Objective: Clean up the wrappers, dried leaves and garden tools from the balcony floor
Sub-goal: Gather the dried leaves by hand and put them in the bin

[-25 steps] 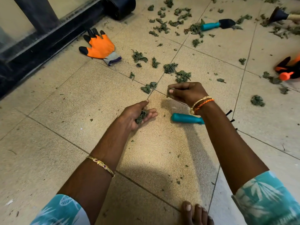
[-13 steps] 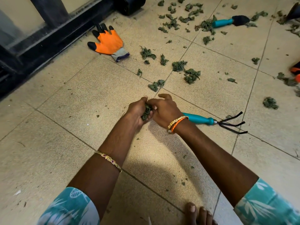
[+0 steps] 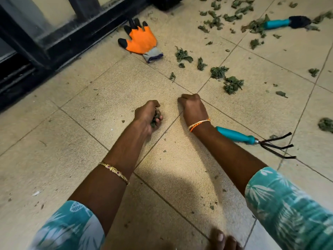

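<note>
Dried leaves [image 3: 156, 117] sit bunched in the left hand [image 3: 148, 115], whose fingers curl around the clump just above the floor [image 3: 100, 109]. The right hand [image 3: 192, 107] lies just beside it, a narrow gap between the two; its fingers are curled under into a fist, and whether anything is inside cannot be told. More loose leaves [image 3: 232, 84] lie scattered on the tiles beyond the right hand, the nearest pile a little ahead and to its right, with a wider spread further out. A hand rake [image 3: 252, 139] with a teal handle and three dark prongs lies flat just behind and to the right of the right wrist, prongs pointing away from the hands. A trowel [image 3: 286, 22] with a teal handle lies well ahead to the right, partly among leaves. An orange glove [image 3: 142, 41] with black fingertips lies palm down well ahead of the left hand, near a dark door frame [image 3: 45, 49]. A gold bangle [image 3: 114, 172] circles the left forearm; an orange and gold band [image 3: 199, 124] circles the right wrist. Teal patterned sleeves [image 3: 292, 204] cover both upper arms.
</note>
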The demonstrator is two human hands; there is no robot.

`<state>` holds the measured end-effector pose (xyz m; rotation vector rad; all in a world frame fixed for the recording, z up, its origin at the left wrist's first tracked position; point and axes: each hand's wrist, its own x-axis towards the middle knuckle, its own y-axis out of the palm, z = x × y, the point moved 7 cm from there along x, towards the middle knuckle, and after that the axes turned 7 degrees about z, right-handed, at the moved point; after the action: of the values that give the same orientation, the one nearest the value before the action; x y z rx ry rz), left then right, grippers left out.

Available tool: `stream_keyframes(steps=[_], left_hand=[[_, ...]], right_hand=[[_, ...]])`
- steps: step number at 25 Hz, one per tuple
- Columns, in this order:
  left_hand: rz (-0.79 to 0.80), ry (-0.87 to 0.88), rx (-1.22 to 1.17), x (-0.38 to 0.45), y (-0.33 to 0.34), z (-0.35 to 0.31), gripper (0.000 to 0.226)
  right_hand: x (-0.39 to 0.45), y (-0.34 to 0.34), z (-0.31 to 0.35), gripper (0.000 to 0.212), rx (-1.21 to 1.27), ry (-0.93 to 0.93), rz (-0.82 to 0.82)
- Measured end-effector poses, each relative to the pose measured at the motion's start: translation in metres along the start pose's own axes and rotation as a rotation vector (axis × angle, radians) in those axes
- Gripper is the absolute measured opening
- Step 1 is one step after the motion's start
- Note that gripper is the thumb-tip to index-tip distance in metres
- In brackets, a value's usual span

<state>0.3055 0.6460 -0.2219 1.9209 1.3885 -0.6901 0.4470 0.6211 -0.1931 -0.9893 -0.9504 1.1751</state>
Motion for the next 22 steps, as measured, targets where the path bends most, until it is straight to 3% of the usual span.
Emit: stream_keyframes(steps=[2, 6, 8, 13, 15, 18, 20, 22], left_hand=[[0.024, -0.005, -0.027, 0.003, 0.000, 0.001, 0.030], [0.127, -0.039, 0.019, 0.008, 0.014, -0.001, 0.036], [0.169, -0.077, 0.066, 0.011, 0.023, -0.001, 0.038], [0.170, -0.053, 0.081, 0.018, 0.035, -0.017, 0.032], [0.173, -0.060, 0.093, 0.023, 0.032, -0.021, 0.028], [0.128, -0.029, 0.095, 0.036, 0.016, -0.035, 0.025], [0.087, 0.014, 0.064, 0.041, 0.005, -0.050, 0.025], [0.074, 0.032, 0.044, 0.047, -0.001, -0.059, 0.026]], right_hand=[[-0.002, -0.007, -0.003, 0.027, 0.066, -0.011, -0.049], [0.001, -0.031, -0.019, 0.018, 0.644, 0.248, 0.037], [0.002, -0.035, -0.010, 0.021, 0.769, 0.264, 0.089], [0.010, -0.031, 0.023, 0.017, 0.224, 0.022, 0.096], [0.018, -0.026, 0.022, 0.018, 0.237, -0.036, 0.133], [0.040, -0.030, -0.002, 0.020, 0.599, 0.072, 0.118], [0.059, -0.029, -0.020, 0.026, 0.486, 0.133, 0.083], [0.078, -0.013, -0.028, 0.042, 0.258, 0.106, 0.185]])
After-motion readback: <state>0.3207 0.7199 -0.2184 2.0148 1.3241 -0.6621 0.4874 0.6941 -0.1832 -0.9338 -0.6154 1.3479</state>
